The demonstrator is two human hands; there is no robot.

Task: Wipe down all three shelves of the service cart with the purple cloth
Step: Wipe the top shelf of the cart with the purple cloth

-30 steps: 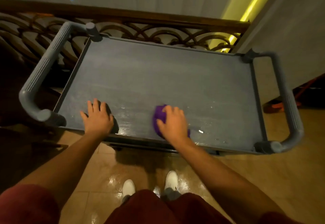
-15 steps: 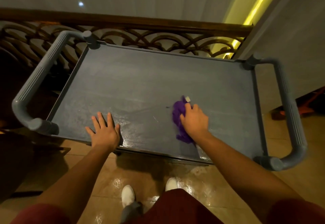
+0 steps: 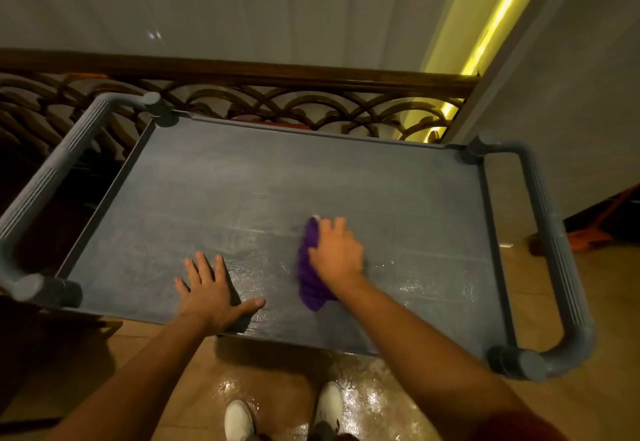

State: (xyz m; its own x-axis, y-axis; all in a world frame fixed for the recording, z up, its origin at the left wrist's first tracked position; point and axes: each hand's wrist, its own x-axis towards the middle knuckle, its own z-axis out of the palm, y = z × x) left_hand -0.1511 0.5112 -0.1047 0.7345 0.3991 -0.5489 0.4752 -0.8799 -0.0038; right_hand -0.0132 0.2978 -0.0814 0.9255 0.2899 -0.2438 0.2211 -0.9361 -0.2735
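Right hand (image 3: 337, 253) presses the purple cloth (image 3: 309, 267), fingers curled over it, on the cart's wet top shelf (image 3: 277, 191); left hand (image 3: 207, 288) rests flat beside it, fingers spread, holding nothing.

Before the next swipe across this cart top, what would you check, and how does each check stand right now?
1. Purple cloth under the right hand: ok.
2. Left hand flat on the top shelf, steadying the cart: ok.
3. Far half of the shelf wiped: not ok, it looks dull and dry.
4. Path ahead free of objects: ok.
5. Lower two shelves wiped: cannot tell, hidden beneath.
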